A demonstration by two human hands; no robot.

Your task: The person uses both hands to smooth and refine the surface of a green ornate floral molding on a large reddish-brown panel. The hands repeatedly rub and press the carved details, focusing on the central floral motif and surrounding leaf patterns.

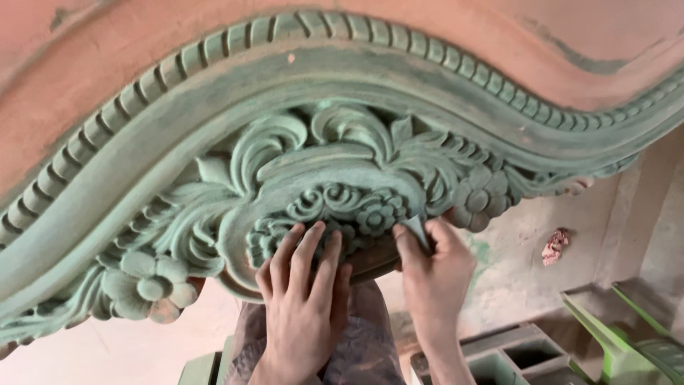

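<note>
Green carved wood [342, 171] is touched by the flat, open left hand [303, 299]; a small folded paper [417, 229] (greyish) is pinched by the right hand [434, 274].

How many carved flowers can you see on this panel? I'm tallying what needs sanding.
4. One flower at lower left, one in the centre medallion above the right hand, one right of it, one partly hidden by the left hand. More may be covered.
</note>
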